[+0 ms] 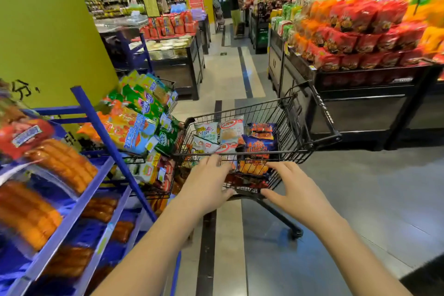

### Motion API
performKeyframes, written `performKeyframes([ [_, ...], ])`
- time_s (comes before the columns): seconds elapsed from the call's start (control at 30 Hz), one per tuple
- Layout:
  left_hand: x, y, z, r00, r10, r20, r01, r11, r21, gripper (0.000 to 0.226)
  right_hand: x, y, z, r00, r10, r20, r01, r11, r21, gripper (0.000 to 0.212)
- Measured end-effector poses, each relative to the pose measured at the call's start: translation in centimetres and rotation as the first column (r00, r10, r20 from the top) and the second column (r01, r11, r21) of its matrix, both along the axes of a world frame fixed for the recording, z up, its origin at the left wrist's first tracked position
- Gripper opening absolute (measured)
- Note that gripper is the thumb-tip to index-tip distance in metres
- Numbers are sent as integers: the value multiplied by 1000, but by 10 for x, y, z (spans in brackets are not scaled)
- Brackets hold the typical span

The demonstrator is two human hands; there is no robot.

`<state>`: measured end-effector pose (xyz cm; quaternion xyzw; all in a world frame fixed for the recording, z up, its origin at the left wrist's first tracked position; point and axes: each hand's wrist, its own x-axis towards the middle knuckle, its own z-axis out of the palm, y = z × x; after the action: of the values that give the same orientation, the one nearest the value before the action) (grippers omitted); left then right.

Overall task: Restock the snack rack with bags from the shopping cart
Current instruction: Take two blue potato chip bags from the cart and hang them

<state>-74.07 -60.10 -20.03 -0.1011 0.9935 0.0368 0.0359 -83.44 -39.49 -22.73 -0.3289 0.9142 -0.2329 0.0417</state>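
We stand in a supermarket aisle on glossy grey floor tiles (360,199) crossed by a dark stripe (206,247). A yellow-green pillar (48,31) rises on our left. Right of the aisle, a black display table (360,94) carries stacked red and orange packets.

The shopping cart (292,127) stands just ahead, its wire basket holding the snack bags (230,132), white ones beside blue-and-orange ones. The blue snack rack (96,122) is immediately to the cart's left, with its hanging packets touching the basket's side.

Our left hand (206,180) and right hand (290,187) both lie against the cart's near wire wall. The fingers are spread and fairly straight, with the thumbs low, so neither hand clasps anything. A person (236,7) stands far down the aisle.
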Motion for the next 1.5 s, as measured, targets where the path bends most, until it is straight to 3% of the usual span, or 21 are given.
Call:
performKeyframes([
  [0.37, -175, -93, -64, 997, -78, 24, 76, 995, 64, 65, -161, -91, -52, 996, -80, 49, 76, 995, 64, 70],
  [0.6, -296, -168, -101, 981, -129, 148, 113, 987, 111, 64, -271, -167, -88, 985, -127, 113, 102, 975, 199, 69],
  [0.97, -398, -201, -156, 939, -202, 278, 154, 971, 186, 66, -368, -182, -136, 944, -203, 262, 158, 970, 183, 70],
  [1.2, -425, -197, -200, 912, -130, 389, -28, 927, 375, 75, -411, -173, -168, 911, -182, 370, 136, 980, 148, 71],
  [1.37, -439, -193, -239, 882, -34, 470, -250, 811, 529, 97, -432, -167, -190, 873, -183, 452, 146, 983, 116, 70],
  [1.5, -454, -192, -277, 864, 13, 504, -380, 674, 634, 101, -445, -165, -204, 847, -215, 486, 161, 975, 152, 70],
])
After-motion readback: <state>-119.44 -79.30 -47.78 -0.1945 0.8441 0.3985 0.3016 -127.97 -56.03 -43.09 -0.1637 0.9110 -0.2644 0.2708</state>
